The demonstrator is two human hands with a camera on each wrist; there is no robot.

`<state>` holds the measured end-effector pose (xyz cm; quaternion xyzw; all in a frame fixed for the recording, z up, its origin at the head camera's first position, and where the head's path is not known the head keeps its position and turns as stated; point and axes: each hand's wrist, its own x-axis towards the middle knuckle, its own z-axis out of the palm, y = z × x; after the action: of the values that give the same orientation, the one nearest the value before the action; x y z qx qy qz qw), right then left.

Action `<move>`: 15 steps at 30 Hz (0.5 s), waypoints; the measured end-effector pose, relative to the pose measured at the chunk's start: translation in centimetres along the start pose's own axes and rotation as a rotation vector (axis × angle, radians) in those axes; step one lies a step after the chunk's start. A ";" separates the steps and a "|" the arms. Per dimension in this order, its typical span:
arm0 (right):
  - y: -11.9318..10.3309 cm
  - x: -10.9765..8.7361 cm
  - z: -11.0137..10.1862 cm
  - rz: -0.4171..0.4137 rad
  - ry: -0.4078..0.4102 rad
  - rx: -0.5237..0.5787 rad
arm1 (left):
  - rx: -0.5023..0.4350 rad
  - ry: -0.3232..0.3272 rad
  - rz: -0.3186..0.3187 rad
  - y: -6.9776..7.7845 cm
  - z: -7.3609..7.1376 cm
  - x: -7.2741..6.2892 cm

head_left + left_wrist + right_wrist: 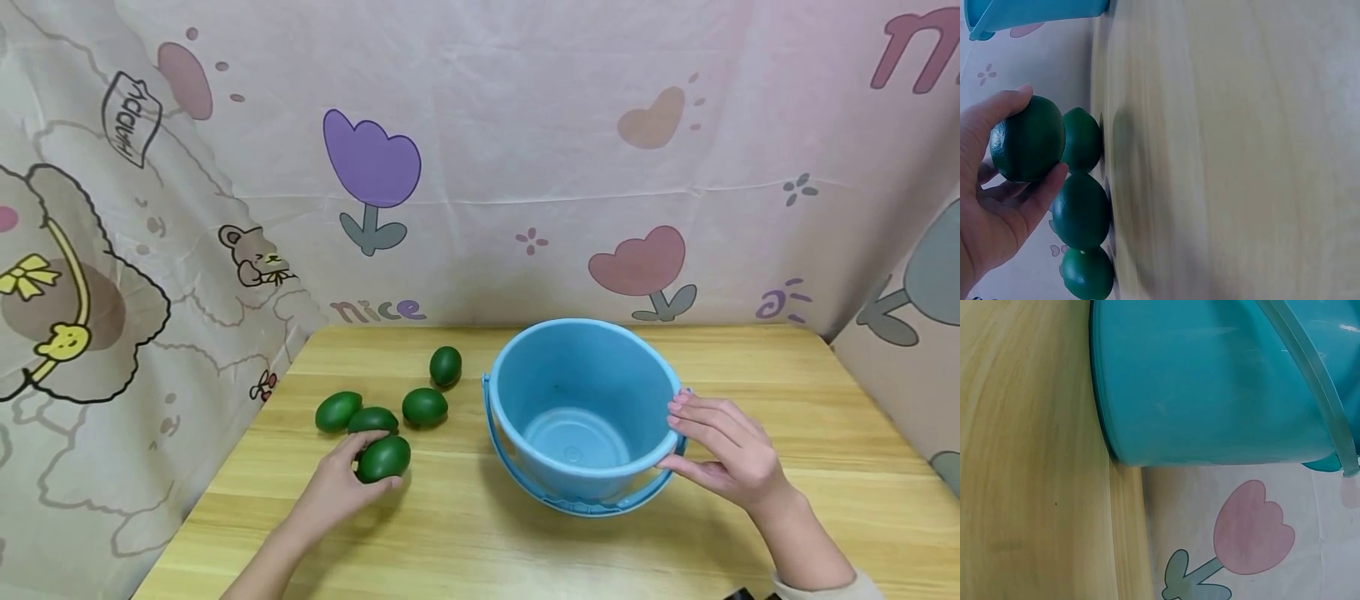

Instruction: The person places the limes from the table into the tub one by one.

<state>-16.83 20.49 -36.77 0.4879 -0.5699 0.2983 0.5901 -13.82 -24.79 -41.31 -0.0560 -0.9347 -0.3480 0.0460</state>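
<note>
A dark green lime (385,459) is held between the thumb and fingers of my left hand (330,493). The left wrist view shows this lime (1027,139) a little off the table. Close behind it lie two more limes, one (372,419) partly covered by the hand and one (338,412) at the far left. My right hand (731,454) grips the right rim of a light blue bucket (592,367), thumb outside near the handle. The bucket stands upright and nothing shows inside it. The right wrist view has the bucket's side (1197,387) but not the hand.
Between the left hand and the bucket lie a lime (425,407) and, farther back, another lime (446,367). The bucket's handle (577,507) hangs down at the front. A printed cloth (487,167) hangs behind the wooden table (480,558) and along its sides.
</note>
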 end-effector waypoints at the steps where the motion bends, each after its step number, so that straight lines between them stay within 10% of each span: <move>1: 0.0 0.0 0.0 0.002 -0.002 0.000 | -0.002 0.002 0.003 0.1 0.0 0.0; 15: -0.1 0.2 0.1 0.005 -0.005 -0.005 | -0.020 0.002 0.021 1.7 -0.7 0.4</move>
<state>-16.75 20.35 -36.63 0.4856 -0.5732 0.2972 0.5893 -13.93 -23.91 -39.66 -0.0659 -0.9304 -0.3571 0.0499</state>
